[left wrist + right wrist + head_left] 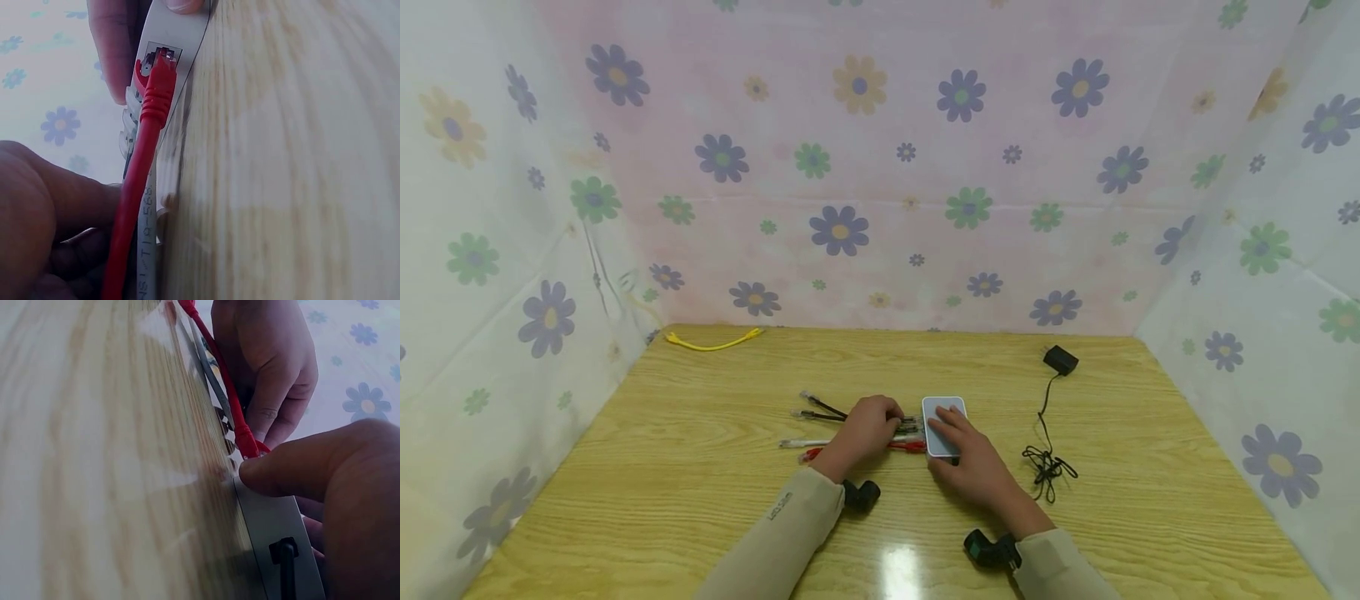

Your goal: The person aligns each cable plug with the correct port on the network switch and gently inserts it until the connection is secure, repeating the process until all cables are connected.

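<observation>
A small white network switch lies on the table with several network cables running out of its left side. My right hand holds it, fingers over the top and thumb against the near side. Left of the switch, my left hand pinches a black network cable close to its plug; the fingertips are partly hidden. In the left wrist view, the plug of a red network cable sits in a port, and a white network cable runs beside it. A black cord enters the near side of the switch.
At the right lies a black power adapter with its bundled cord. One yellow network cable rests near the back left edge of the wooden table. Flowered cloth encloses the back and sides.
</observation>
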